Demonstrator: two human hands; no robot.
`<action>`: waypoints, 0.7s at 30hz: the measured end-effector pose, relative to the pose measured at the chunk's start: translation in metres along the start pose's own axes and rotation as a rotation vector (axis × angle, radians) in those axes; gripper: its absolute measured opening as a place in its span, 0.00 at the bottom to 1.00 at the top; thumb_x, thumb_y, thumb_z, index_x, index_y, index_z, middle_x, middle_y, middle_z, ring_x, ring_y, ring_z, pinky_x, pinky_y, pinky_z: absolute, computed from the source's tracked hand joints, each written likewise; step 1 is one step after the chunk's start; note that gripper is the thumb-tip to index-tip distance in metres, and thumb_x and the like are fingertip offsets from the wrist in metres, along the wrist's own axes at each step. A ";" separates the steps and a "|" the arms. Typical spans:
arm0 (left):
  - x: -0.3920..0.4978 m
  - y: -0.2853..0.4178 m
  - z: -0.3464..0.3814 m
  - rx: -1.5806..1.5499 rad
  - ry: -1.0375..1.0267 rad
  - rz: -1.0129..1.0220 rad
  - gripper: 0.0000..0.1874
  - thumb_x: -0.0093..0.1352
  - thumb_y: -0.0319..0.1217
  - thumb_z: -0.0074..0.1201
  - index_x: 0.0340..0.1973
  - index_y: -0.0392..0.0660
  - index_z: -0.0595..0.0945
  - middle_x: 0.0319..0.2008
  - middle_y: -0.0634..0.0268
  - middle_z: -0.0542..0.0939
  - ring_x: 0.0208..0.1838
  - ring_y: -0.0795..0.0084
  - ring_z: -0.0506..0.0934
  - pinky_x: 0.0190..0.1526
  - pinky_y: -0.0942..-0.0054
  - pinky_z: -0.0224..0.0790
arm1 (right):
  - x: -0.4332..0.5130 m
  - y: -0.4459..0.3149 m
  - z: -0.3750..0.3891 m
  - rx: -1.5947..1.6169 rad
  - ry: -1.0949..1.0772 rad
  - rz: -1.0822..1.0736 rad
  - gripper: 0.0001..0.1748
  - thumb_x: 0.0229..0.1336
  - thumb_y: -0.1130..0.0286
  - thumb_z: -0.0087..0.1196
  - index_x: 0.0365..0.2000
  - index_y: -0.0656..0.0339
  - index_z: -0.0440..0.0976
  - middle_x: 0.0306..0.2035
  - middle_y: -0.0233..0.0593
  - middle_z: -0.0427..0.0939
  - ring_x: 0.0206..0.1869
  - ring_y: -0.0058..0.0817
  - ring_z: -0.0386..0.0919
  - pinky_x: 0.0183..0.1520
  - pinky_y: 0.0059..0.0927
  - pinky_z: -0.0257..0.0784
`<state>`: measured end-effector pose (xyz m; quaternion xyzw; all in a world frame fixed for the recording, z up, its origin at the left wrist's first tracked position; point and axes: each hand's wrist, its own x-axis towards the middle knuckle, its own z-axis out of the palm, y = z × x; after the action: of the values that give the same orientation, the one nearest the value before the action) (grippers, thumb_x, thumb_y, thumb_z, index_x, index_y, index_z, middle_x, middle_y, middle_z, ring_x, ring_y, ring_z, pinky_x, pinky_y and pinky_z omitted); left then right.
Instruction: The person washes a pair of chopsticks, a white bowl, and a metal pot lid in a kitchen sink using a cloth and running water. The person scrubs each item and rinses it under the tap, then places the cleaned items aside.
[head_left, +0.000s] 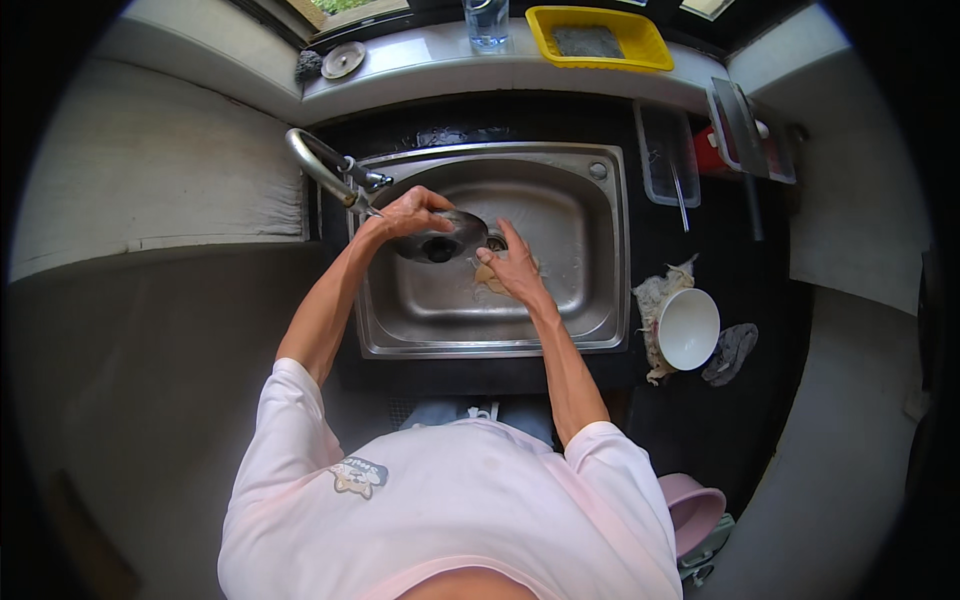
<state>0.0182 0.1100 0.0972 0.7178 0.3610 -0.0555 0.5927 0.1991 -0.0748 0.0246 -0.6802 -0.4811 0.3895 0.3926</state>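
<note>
My left hand (417, 214) grips the rim of a metal pot lid (469, 234) with a dark knob, held tilted over the left part of the stainless steel sink (555, 202). Just right of the lid, my right hand (516, 264) is spread, its thumb and fingers apart and nothing in its grasp. A tan cloth or sponge (491, 279) lies on the sink floor, partly hidden beneath that hand. Between the lid and my right fingers shows the drain (496, 244). The curved faucet (319, 169) reaches over the sink's left rim, close to my left wrist.
Right of the sink, a white bowl (688, 330) rests on a ragged cloth (664, 289) beside a grey rag (731, 354). Behind them are a clear plastic container (664, 154) and a cleaver (739, 127). A yellow tray (645, 45) and a glass of water (487, 26) stand on the sill.
</note>
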 end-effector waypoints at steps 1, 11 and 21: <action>-0.002 0.008 -0.004 -0.001 -0.053 0.031 0.18 0.61 0.30 0.66 0.45 0.35 0.86 0.30 0.63 0.83 0.35 0.76 0.76 0.41 0.74 0.69 | 0.004 0.000 0.000 0.087 -0.037 -0.019 0.38 0.58 0.56 0.63 0.63 0.68 0.65 0.64 0.60 0.66 0.66 0.52 0.66 0.66 0.46 0.62; 0.001 -0.003 0.036 0.427 0.530 0.320 0.22 0.70 0.44 0.58 0.53 0.45 0.83 0.60 0.50 0.77 0.61 0.50 0.74 0.62 0.56 0.65 | -0.016 -0.006 0.026 1.290 -0.038 0.408 0.06 0.66 0.71 0.59 0.38 0.63 0.76 0.37 0.33 0.81 0.39 0.19 0.79 0.47 0.23 0.75; -0.042 -0.071 0.092 -0.041 0.560 0.247 0.29 0.79 0.49 0.39 0.69 0.46 0.70 0.73 0.53 0.63 0.74 0.52 0.62 0.72 0.60 0.55 | -0.013 0.030 0.022 1.613 0.331 0.595 0.08 0.65 0.78 0.56 0.44 0.69 0.76 0.48 0.41 0.80 0.52 0.30 0.78 0.62 0.46 0.74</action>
<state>-0.0221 0.0116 0.0347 0.7316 0.4213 0.2244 0.4868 0.1868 -0.0906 -0.0088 -0.3400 0.2017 0.5935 0.7011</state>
